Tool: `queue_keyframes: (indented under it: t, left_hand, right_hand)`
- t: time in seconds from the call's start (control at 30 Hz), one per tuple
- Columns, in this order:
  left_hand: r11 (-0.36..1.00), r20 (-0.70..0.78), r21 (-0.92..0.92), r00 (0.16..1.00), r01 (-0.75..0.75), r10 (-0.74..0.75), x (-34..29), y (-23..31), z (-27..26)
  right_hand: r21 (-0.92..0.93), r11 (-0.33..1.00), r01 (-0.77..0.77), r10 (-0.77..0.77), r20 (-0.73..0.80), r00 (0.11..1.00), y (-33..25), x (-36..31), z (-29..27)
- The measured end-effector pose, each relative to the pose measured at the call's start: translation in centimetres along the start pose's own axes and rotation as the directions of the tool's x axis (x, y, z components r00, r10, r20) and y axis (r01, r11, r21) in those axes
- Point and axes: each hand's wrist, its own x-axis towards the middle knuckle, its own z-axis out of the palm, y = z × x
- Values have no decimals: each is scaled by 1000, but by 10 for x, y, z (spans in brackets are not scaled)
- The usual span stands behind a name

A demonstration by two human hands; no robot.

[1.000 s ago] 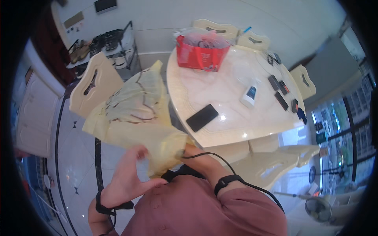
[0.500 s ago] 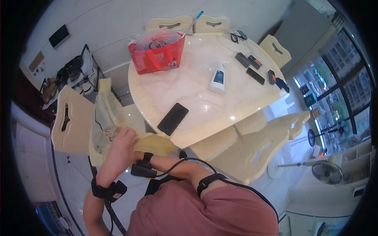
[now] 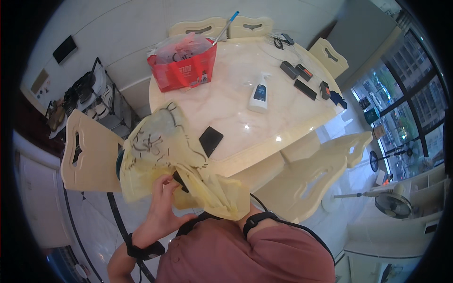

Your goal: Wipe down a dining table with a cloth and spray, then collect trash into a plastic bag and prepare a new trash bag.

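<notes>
A thin yellow cloth (image 3: 163, 141) with black scrawled print on a greyish patch is spread in front of me, across the table's near left corner. Its lower folds (image 3: 219, 191) hang over my right forearm. My left hand (image 3: 163, 203) is at the cloth's near edge. Its fingers are bent and touch the cloth, while the thumb stands well apart. My right hand lies hidden behind the folds, and its fingers do not show. A small black object (image 3: 180, 181) shows between the folds. Partly covered by the cloth's right side is a black phone (image 3: 211, 140) on the table.
On the pale table (image 3: 226, 108) stand a red bag (image 3: 181, 73) and a white spray bottle (image 3: 259, 98). Several dark boxes (image 3: 305, 89) lie to the right. Chairs (image 3: 89, 153) surround the table. A shoe rack (image 3: 101, 94) stands far left, a fan (image 3: 392, 205) at right.
The yellow cloth has been lifted from the chair side and spread up and right, now covering part of the phone. My left hand has moved down toward me. My right hand has disappeared behind the cloth.
</notes>
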Motion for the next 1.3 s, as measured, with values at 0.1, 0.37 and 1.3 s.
queue_keyframes:
  t: [0.1,0.37,1.3]
  left_hand:
    - [994,12,108,1000,19,-20,5,-39,20]
    - [994,64,18,992,-112,111,91,-36,49]
    - [979,618,201,773,22,-144,256,-142,80]
  right_hand:
    - [82,996,-20,26,-68,997,-5,17,-18]
    - [322,947,-8,92,-247,965,-31,121,-81]
    - [-645,489,-586,-155,-726,670,-155,196,-324]
